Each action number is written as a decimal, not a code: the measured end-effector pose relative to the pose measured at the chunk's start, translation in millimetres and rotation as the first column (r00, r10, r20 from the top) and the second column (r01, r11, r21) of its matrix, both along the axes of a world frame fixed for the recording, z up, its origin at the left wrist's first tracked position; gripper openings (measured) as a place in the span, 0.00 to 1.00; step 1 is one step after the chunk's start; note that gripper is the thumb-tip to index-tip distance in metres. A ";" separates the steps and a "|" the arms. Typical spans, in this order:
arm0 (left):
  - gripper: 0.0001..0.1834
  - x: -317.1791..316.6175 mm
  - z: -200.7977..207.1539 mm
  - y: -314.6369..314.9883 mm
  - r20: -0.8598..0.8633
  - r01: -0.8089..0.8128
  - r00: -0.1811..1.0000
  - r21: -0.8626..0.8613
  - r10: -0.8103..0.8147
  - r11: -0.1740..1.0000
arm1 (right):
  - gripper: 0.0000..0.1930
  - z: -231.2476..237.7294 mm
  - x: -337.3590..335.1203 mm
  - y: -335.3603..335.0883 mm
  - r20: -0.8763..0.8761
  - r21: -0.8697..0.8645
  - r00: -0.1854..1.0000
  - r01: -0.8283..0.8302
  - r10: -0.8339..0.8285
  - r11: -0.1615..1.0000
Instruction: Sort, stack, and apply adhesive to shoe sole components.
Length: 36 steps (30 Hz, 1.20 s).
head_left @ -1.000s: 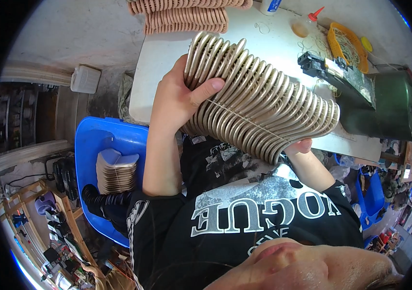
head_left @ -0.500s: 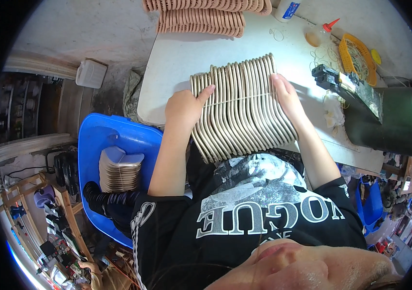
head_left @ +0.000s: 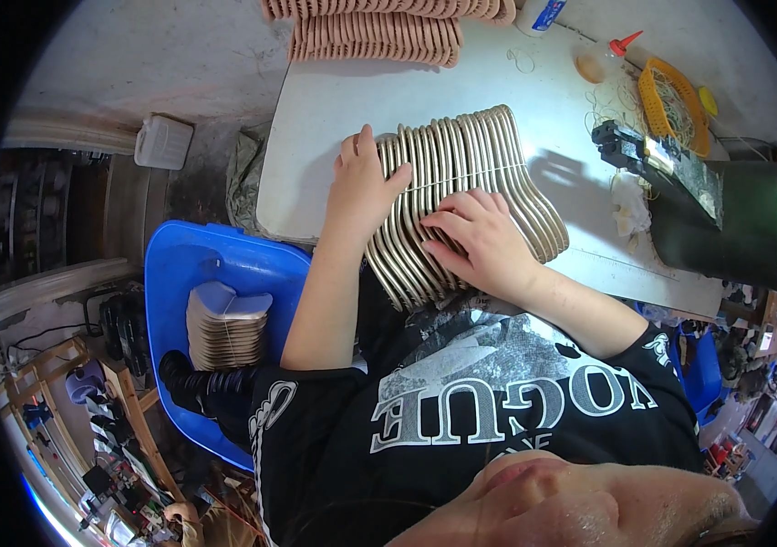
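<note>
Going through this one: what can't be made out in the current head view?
All in the head view:
- Tied gold bundle: partly covered by the right grip.
- Upper peach stack: cut off by the upper edge.
- White-and-blue bottle: top cut off by the upper edge.
- Lower-left clutter: too small to tell apart.

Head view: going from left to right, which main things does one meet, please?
White jug → left hand → bundle of gold-coloured pieces → red-tipped bottle → yellow basket.
</note>
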<state>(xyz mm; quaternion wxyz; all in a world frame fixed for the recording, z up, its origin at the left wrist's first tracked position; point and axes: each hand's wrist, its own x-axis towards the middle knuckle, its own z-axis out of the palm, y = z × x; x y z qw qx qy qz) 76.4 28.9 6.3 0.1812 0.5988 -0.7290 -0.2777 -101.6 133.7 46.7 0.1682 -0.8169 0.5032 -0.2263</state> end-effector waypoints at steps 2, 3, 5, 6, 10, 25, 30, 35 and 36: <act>0.47 10.6 0.8 -5.9 -0.007 0.110 0.994 0.038 -0.110 0.993 | 0.11 -3.1 -3.5 -1.4 0.017 -0.021 1.000 0.002 -0.002 1.000; 0.47 14.8 -0.6 -8.2 -0.008 0.111 0.994 0.038 -0.110 0.993 | 0.10 -3.8 -4.3 -1.5 0.014 -0.029 1.000 -0.022 0.023 0.999; 0.51 19.3 -5.5 -11.7 0.049 0.200 0.977 0.107 -0.206 0.974 | 0.09 -5.2 -4.6 -1.3 0.007 -0.039 0.999 -0.046 0.047 0.998; 0.51 18.2 -5.7 -11.4 0.046 0.201 0.977 0.105 -0.206 0.974 | 0.08 -6.0 -4.1 -0.9 0.004 -0.059 0.999 -0.048 0.048 0.997; 0.52 17.7 -4.8 -10.6 -0.023 0.217 0.976 0.164 -0.216 0.962 | 0.06 -6.3 -1.6 -3.3 0.004 -0.038 1.000 -0.029 0.029 0.999; 0.41 17.8 -6.8 17.5 -0.169 0.078 0.983 0.061 -0.067 0.995 | 0.15 1.4 8.7 9.5 0.016 -0.006 0.996 -0.087 0.087 0.996; 0.35 22.3 -6.6 15.5 -0.195 0.147 0.971 0.038 -0.137 0.988 | 0.14 -5.6 2.0 10.4 0.034 -0.032 0.999 -0.041 0.042 0.999; 0.33 27.7 -6.9 12.4 -0.199 0.191 0.962 0.008 -0.186 0.982 | 0.11 -4.8 0.6 9.3 -0.001 -0.101 0.994 -0.108 0.108 0.989; 0.33 27.9 -8.1 12.3 -0.199 0.193 0.962 0.007 -0.188 0.981 | 0.11 -5.1 1.7 9.7 -0.001 -0.103 0.994 -0.105 0.106 0.989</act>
